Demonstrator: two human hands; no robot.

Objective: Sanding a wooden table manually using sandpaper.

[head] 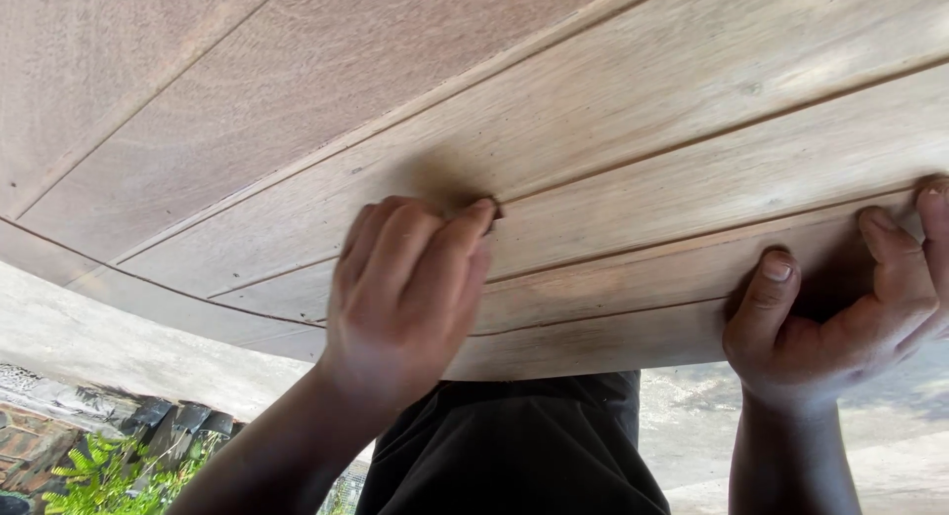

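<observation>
Head view: wooden panel point(613, 149) with grooved boards fills the frame. Left hand point(405, 288) is curled, fingertips pressed at a groove; whether something small is pinched cannot be told. Right hand point(840, 307) is spread, clamped on the panel's near edge.

The one camera sits on my head, looking down and forward, very close to the slatted wooden table point(613, 149), which fills most of the view; its near curved edge crosses low, floor point(119, 347) beyond.
</observation>
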